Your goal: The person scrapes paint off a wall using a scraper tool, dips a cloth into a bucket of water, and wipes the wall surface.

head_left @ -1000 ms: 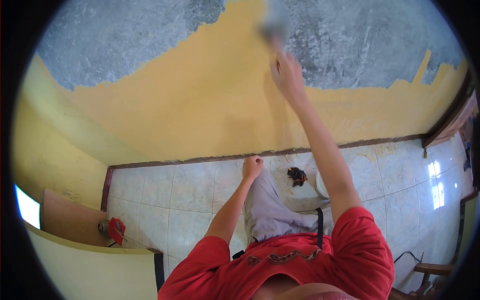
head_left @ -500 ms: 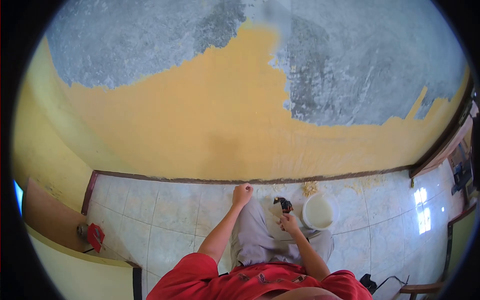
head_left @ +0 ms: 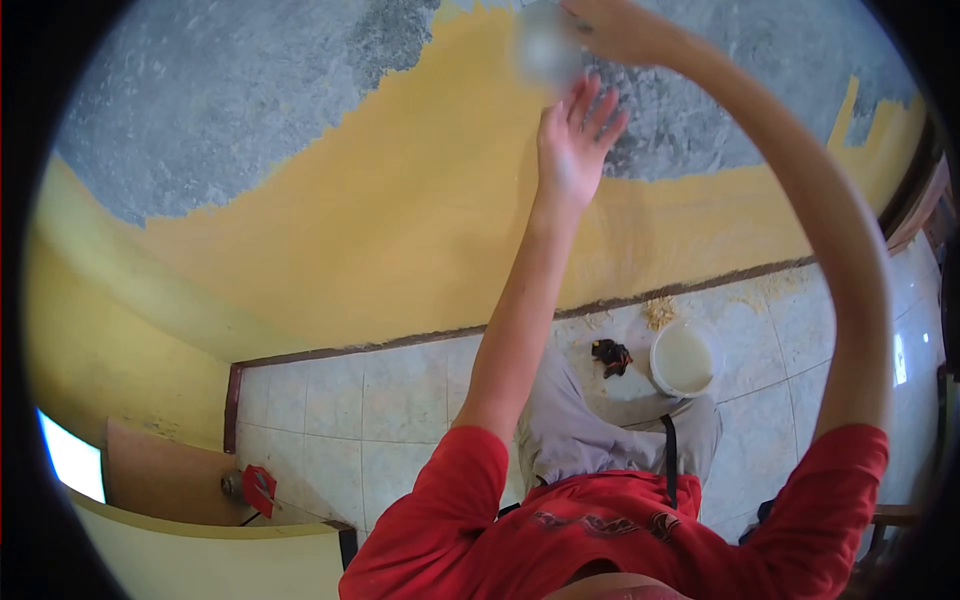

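Note:
My left hand (head_left: 575, 140) is raised in front of the wall, palm showing and fingers spread, with nothing in it. Above it and close by is my right hand (head_left: 620, 32), lifted high near the top edge of the view; its fingertips are smeared and partly cut off, so any grip is hidden. A pale blurred patch beside those fingers cannot be made out. Behind both hands is the wall (head_left: 400, 190), yellow below and bare grey where the paint is gone. On the floor lie a dark crumpled thing (head_left: 611, 357) and a white bucket (head_left: 716, 358) of cloudy liquid.
Paint scrapings (head_left: 660, 313) lie along the wall's foot. My legs (head_left: 600, 440) are folded on the tiled floor (head_left: 400, 400). A red object (head_left: 259, 491) stands at the left, near a low partition (head_left: 200, 550). A dark door frame (head_left: 908, 195) edges the right.
Both hands have risen from over my legs to high in front of the wall. My left hand has spread its fingers; my right hand has left the dark crumpled thing. The view has shifted.

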`<act>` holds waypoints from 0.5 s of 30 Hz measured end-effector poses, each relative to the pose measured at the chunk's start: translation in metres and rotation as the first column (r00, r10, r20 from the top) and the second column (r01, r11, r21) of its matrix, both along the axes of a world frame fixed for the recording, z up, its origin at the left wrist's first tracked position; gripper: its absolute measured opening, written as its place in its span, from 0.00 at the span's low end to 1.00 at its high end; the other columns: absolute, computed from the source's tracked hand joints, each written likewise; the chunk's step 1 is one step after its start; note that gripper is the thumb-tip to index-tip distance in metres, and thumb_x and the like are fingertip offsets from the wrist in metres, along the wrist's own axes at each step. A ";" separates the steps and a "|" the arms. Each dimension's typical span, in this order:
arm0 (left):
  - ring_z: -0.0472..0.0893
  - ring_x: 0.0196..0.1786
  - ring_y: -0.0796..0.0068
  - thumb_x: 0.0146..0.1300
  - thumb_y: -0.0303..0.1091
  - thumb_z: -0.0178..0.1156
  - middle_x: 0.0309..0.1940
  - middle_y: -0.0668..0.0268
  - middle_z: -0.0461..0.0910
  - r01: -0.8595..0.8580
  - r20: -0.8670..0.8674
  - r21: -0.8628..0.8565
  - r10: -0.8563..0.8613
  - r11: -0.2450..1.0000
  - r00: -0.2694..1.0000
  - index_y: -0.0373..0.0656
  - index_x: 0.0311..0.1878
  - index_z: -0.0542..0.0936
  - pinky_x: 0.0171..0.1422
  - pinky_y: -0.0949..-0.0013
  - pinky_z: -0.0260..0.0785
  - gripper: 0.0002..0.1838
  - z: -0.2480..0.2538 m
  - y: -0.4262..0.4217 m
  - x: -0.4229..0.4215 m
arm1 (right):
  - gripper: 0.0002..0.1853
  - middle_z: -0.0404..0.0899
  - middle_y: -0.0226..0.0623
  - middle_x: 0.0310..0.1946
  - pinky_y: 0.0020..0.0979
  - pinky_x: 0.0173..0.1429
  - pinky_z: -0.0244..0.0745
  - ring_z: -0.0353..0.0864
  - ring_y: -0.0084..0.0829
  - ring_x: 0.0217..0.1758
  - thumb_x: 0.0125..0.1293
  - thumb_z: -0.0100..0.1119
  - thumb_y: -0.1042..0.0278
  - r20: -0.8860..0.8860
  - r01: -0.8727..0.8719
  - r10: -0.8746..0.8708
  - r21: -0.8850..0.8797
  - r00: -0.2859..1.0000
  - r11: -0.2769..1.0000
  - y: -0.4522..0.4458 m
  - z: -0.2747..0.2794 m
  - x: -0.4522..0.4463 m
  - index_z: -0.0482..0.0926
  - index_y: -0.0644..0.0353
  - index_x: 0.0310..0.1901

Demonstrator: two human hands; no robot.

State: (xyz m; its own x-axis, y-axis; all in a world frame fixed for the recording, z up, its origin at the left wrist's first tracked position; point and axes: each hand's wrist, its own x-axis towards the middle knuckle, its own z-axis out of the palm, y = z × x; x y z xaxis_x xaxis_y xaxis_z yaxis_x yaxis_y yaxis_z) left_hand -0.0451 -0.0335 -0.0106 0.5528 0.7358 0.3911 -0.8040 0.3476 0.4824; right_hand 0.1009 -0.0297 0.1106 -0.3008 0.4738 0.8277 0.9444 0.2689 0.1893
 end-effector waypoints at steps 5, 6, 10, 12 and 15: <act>0.78 0.55 0.65 0.73 0.45 0.54 0.48 0.66 0.79 0.006 0.142 -0.238 0.028 0.971 0.989 0.37 0.52 0.76 0.63 0.54 0.76 0.18 0.038 0.015 0.039 | 0.20 0.84 0.51 0.42 0.47 0.49 0.78 0.83 0.52 0.46 0.66 0.56 0.52 0.118 0.423 -0.438 -0.563 0.891 0.710 -0.043 0.049 -0.052 0.83 0.63 0.43; 0.81 0.52 0.69 0.72 0.40 0.55 0.45 0.66 0.81 0.027 0.140 -0.317 0.019 0.948 0.990 0.37 0.51 0.76 0.58 0.62 0.81 0.15 0.041 0.018 0.041 | 0.19 0.84 0.51 0.42 0.47 0.49 0.78 0.83 0.52 0.47 0.66 0.55 0.53 0.105 0.433 -0.454 -0.543 0.885 0.719 -0.042 0.047 -0.054 0.84 0.61 0.44; 0.85 0.44 0.74 0.73 0.36 0.53 0.40 0.65 0.85 0.103 0.266 -0.265 -0.030 0.959 0.964 0.38 0.44 0.81 0.48 0.74 0.83 0.12 0.042 0.049 0.050 | 0.17 0.84 0.50 0.43 0.45 0.49 0.78 0.83 0.50 0.48 0.68 0.53 0.56 0.038 0.402 -0.473 -0.588 0.880 0.702 -0.051 0.047 -0.064 0.84 0.60 0.44; 0.84 0.46 0.73 0.74 0.36 0.52 0.42 0.64 0.85 0.144 0.326 -0.266 -0.052 0.953 0.944 0.37 0.45 0.81 0.49 0.73 0.83 0.13 0.038 0.060 0.056 | 0.17 0.84 0.50 0.43 0.46 0.48 0.78 0.83 0.50 0.47 0.68 0.53 0.56 0.065 0.427 -0.478 -0.565 0.876 0.706 -0.052 0.049 -0.068 0.84 0.61 0.43; 0.84 0.48 0.71 0.74 0.36 0.50 0.44 0.63 0.85 0.220 0.418 -0.247 -0.101 0.944 0.903 0.36 0.49 0.80 0.54 0.71 0.83 0.14 0.039 0.058 0.061 | 0.17 0.83 0.50 0.45 0.46 0.48 0.78 0.84 0.49 0.48 0.67 0.53 0.57 0.144 0.495 -0.503 -0.534 0.852 0.686 -0.043 0.053 -0.071 0.84 0.62 0.43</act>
